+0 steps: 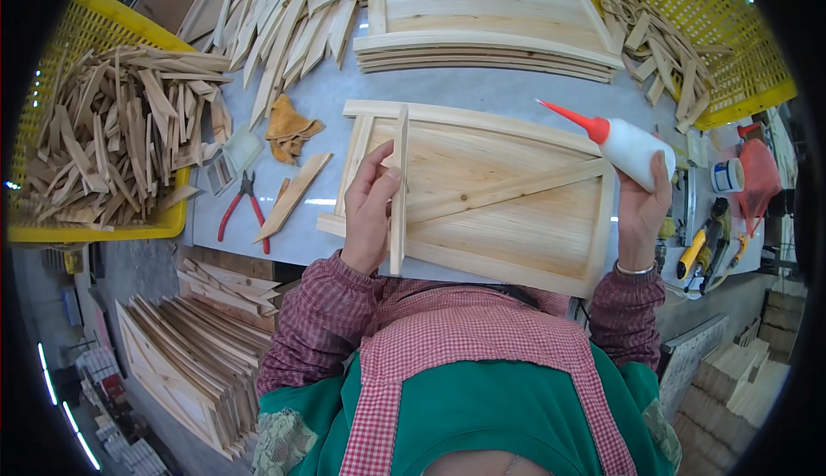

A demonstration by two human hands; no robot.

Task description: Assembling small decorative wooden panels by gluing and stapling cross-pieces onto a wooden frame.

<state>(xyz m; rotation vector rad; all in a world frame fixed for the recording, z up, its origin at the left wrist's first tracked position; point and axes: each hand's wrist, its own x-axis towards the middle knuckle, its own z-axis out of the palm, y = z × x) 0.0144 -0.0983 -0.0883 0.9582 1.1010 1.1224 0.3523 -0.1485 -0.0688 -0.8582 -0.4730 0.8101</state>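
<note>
My left hand is closed on a thin wooden strip, held on its narrow edge above the left part of a framed wooden panel. The panel lies on the table in front of me, with a diagonal wooden brace across its face. In my right hand is a white glue bottle with a long red nozzle, tilted so the tip points up and left over the panel's far right side. The fingers wrap round the bottle's base.
Left of the panel lie red-handled pliers, a loose wood strip and an orange cloth. Yellow baskets of wood pieces flank the table. Stacked panels stand at the back; tools lie at right.
</note>
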